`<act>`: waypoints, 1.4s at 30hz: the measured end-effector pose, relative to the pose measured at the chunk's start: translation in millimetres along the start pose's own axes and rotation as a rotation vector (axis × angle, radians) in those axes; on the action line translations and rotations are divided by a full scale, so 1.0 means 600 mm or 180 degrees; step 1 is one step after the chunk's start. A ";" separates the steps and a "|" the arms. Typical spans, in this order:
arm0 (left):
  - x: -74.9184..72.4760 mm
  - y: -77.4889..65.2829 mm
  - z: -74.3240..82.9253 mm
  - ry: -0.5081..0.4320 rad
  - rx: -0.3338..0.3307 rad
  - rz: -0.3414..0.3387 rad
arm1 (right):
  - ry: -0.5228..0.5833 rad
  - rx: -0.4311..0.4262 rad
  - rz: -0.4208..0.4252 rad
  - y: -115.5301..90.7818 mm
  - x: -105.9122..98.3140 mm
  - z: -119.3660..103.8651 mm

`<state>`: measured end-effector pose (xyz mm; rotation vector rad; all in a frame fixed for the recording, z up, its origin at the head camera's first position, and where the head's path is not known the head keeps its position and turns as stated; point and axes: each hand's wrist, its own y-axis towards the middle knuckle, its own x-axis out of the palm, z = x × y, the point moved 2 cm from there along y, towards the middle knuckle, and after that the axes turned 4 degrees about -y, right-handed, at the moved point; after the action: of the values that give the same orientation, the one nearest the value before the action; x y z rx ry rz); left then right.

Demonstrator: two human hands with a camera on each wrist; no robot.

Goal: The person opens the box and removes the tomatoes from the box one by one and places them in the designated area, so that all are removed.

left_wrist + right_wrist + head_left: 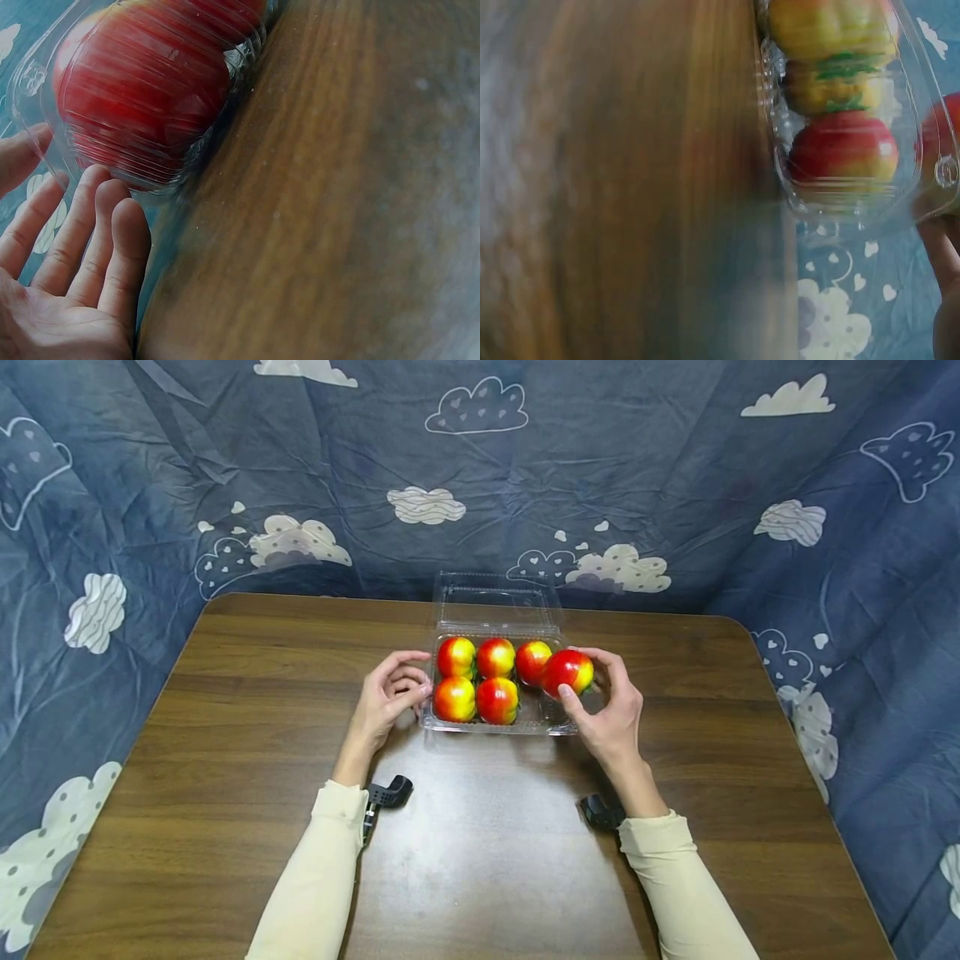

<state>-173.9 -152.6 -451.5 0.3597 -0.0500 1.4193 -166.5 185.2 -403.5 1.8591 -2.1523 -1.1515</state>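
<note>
A clear plastic clamshell box (534,717) lies on the table with several red-and-yellow apples (454,699) in two rows. My right hand (611,710) grips another apple (567,672) between thumb and fingers, over the right end of the box. In the right wrist view this held apple (946,127) shows partly at the right edge, behind the clear plastic. On the other side, my left hand (386,697) has its fingertips at the box's left rim. The left wrist view shows its fingers (79,240) extended and slightly bent against the plastic wall.
The box's transparent lid (497,602) stands raised at the back, close to the far table edge. Beneath everything is a brown wooden table (480,860). A blue cloud-print cloth (480,468) hangs behind and at both sides. Black wrist cameras (392,792) sit at both cuffs.
</note>
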 end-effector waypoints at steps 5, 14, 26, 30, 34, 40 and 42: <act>0.000 0.000 0.000 -0.0001 -0.0004 0.0020 | -0.0112 0.0120 0.0127 0.007 -0.011 -0.035; 0.001 0.002 0.000 0.0017 0.0030 -0.0019 | -0.0187 0.0304 0.0402 0.016 -0.024 -0.040; 0.000 0.003 -0.003 -0.0005 0.0035 -0.0027 | -0.0200 0.0719 0.0963 0.018 -0.038 -0.009; 0.000 0.003 -0.001 0.0003 0.0038 -0.0009 | -0.0386 0.0663 0.1013 0.019 -0.042 0.027; 0.000 0.002 0.001 0.0008 0.0042 0.0014 | -0.0547 0.0680 0.0940 0.019 -0.047 0.057; 0.000 0.002 -0.001 0.0015 0.0024 0.0023 | -0.0918 0.0920 0.0468 0.014 -0.048 0.073; 0.000 0.001 -0.002 0.0021 0.0020 0.0015 | -0.1032 0.0975 0.0233 0.011 -0.046 0.076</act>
<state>-174.9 -152.0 -452.2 0.3602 -0.0411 1.4257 -188.1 231.3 -421.3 1.7829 -2.6845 -1.2412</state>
